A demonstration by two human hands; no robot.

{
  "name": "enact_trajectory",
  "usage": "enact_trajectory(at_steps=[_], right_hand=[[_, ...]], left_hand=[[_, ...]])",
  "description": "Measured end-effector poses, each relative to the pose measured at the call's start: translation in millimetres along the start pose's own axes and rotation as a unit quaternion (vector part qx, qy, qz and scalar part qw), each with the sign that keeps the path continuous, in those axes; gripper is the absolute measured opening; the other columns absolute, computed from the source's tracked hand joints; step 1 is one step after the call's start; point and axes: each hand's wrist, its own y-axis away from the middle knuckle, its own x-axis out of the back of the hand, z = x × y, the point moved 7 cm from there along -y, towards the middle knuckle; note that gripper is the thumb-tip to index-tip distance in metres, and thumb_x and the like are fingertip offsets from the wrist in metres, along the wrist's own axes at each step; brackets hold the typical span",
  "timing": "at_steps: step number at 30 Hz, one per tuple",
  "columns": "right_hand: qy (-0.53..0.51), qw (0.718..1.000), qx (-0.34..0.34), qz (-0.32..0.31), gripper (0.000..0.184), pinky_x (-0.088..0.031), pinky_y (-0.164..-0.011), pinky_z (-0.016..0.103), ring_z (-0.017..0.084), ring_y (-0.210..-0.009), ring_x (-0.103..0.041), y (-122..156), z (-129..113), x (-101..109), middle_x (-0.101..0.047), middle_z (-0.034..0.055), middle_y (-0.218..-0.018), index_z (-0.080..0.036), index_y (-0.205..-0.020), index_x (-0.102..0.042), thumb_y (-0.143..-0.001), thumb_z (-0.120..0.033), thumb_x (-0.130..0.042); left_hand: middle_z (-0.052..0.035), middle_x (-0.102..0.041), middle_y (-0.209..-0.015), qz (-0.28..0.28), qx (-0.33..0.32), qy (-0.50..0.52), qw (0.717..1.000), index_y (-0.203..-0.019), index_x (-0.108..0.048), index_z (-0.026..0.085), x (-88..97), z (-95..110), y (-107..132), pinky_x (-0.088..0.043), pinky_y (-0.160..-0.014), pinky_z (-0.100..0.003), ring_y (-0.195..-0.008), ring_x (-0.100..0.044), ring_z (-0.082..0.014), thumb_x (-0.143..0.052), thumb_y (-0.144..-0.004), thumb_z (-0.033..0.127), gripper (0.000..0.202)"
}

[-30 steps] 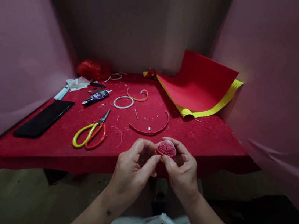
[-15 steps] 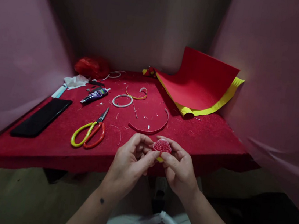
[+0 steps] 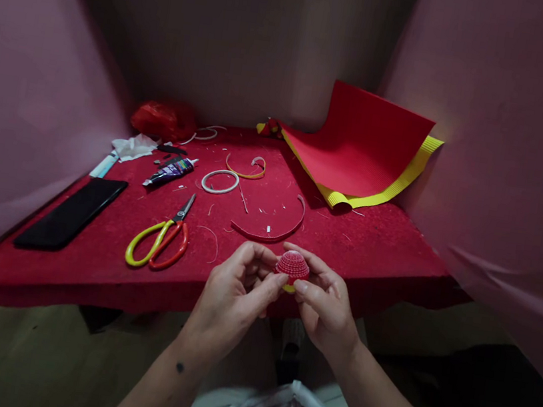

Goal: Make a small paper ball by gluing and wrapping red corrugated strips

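Note:
A small red dome of coiled corrugated paper (image 3: 292, 265), with a bit of yellow at its underside, is held over the near edge of the red table (image 3: 386, 247). My left hand (image 3: 232, 299) pinches its left side with thumb and fingers. My right hand (image 3: 325, 305) grips its right side, fingers curled round it. A curved red paper strip (image 3: 270, 233) lies on the table just beyond the dome.
Yellow-and-orange scissors (image 3: 158, 241) lie left of my hands. Further left is a black phone (image 3: 71, 212). Behind are a glue tube (image 3: 169, 171), a white paper ring (image 3: 219, 181), an orange strip (image 3: 245, 171), tissue (image 3: 133, 145), a red bag (image 3: 159, 119). Red and yellow corrugated sheets (image 3: 364, 152) curl up at the back right.
Both hands and the dome have shifted slightly left and away from me, towards the table edge; the grip on the dome is unchanged.

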Motion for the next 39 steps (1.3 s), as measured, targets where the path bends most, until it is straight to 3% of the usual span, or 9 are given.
enact_trajectory(at_steps=[10, 14, 16, 18, 22, 26, 32, 35, 39], right_hand=[[0.0, 1.0, 0.012, -0.012, 0.044, -0.053, -0.073, 0.032, 0.019, -0.082, -0.066, -1.4, -3.4, -1.7, -0.069, 0.0061, -0.102, -0.023, -0.116, -0.059, -0.074, -0.024, -0.07], [-0.043, 0.999, -0.026, 0.005, 0.047, -0.054, -0.062, 0.033, 0.02, -0.07, -0.068, -6.9, -3.7, 1.1, -0.07, 0.0095, -0.1, -0.02, -0.112, -0.06, -0.067, -0.022, -0.075], [-0.057, 0.998, -0.038, 0.013, 0.045, -0.054, -0.063, 0.034, 0.021, -0.071, -0.069, -10.5, -5.0, 3.6, -0.07, 0.0098, -0.099, -0.019, -0.108, -0.062, -0.065, -0.02, -0.076], [-0.069, 0.997, -0.039, 0.017, 0.042, -0.054, -0.067, 0.035, 0.022, -0.074, -0.069, -15.1, -8.3, 5.6, -0.07, 0.0094, -0.098, -0.019, -0.104, -0.062, -0.064, -0.019, -0.076], [-0.069, 0.997, -0.034, 0.019, 0.04, -0.054, -0.065, 0.035, 0.022, -0.077, -0.068, -27.0, -18.0, 8.9, -0.069, 0.0098, -0.104, -0.02, -0.102, -0.06, -0.065, -0.018, -0.076], [-0.054, 0.997, -0.045, 0.023, 0.04, -0.052, -0.057, 0.031, 0.018, -0.072, -0.066, -42.4, -24.2, 13.5, -0.067, 0.0088, -0.106, -0.02, -0.101, -0.058, -0.066, -0.019, -0.076], [-0.038, 0.996, -0.069, 0.043, 0.042, -0.054, -0.061, 0.028, 0.014, -0.065, -0.065, -70.0, -24.2, 14.4, -0.066, 0.0024, -0.086, -0.016, -0.091, -0.063, -0.054, -0.011, -0.082], [-0.034, 0.996, -0.072, 0.039, 0.042, -0.055, -0.063, 0.029, 0.014, -0.062, -0.065, -80.5, -25.4, 5.2, -0.067, 0.0018, -0.081, -0.015, -0.087, -0.064, -0.05, -0.006, -0.081], [-0.022, 0.997, -0.067, 0.014, 0.044, -0.054, -0.065, 0.03, 0.014, -0.063, -0.065, -92.6, -26.4, -10.3, -0.067, 0.0, -0.08, -0.016, -0.09, -0.064, -0.05, -0.004, -0.078]], left_hand=[[0.0017, -0.06, -0.073, 0.005, -0.038, -0.079, 0.996, -0.097, -0.05, 0.021, 2.9, 2.8, 2.3, -0.042, -0.049, -0.02, -0.061, -0.057, -0.011, -0.06, -0.084, 0.036, 0.022], [0.0003, -0.06, -0.08, 0.115, -0.063, -0.232, 0.964, -0.098, -0.051, 0.021, 65.9, 17.8, 1.4, -0.045, -0.057, -0.024, -0.064, -0.058, -0.0127, -0.056, -0.085, 0.043, 0.027], [-0.0043, -0.062, -0.088, 0.174, -0.062, -0.395, 0.9, -0.098, -0.052, 0.019, 110.4, 23.4, -2.8, -0.047, -0.07, -0.03, -0.077, -0.06, -0.0182, -0.053, -0.085, 0.046, 0.03], [-0.0105, -0.06, -0.096, 0.171, -0.031, -0.579, 0.797, -0.102, -0.052, 0.015, 145.8, 18.8, -12.5, -0.045, -0.078, -0.036, -0.089, -0.059, -0.0249, -0.046, -0.086, 0.046, 0.035], [-0.0141, -0.06, -0.095, 0.129, -0.001, -0.627, 0.768, -0.102, -0.053, 0.012, 181.7, -4.2, -29.3, -0.044, -0.08, -0.039, -0.092, -0.058, -0.0295, -0.049, -0.081, 0.04, 0.035], [-0.0105, -0.06, -0.086, 0.124, 0.0, -0.633, 0.764, -0.094, -0.052, 0.017, 186.6, -12.5, -34.7, -0.044, -0.075, -0.039, -0.082, -0.058, -0.0272, -0.043, -0.083, 0.033, 0.022], [-0.0169, -0.055, -0.09, 0.164, -0.04, -0.592, 0.788, -0.084, -0.05, 0.015, 189.0, 14.0, -50.7, -0.036, -0.087, -0.055, -0.095, -0.052, -0.0372, -0.042, -0.079, 0.027, 0.016], [-0.0166, -0.056, -0.099, 0.122, -0.072, -0.513, 0.847, -0.096, -0.052, 0.013, 156.0, 28.9, -66.3, -0.038, -0.09, -0.052, -0.099, -0.053, -0.0337, -0.045, -0.081, 0.034, 0.026], [-0.0047, -0.063, -0.09, -0.022, -0.089, -0.366, 0.926, -0.105, -0.054, 0.018, 81.4, 41.8, -85.2, -0.05, -0.069, -0.032, -0.077, -0.061, -0.0179, -0.048, -0.084, 0.045, 0.035]])
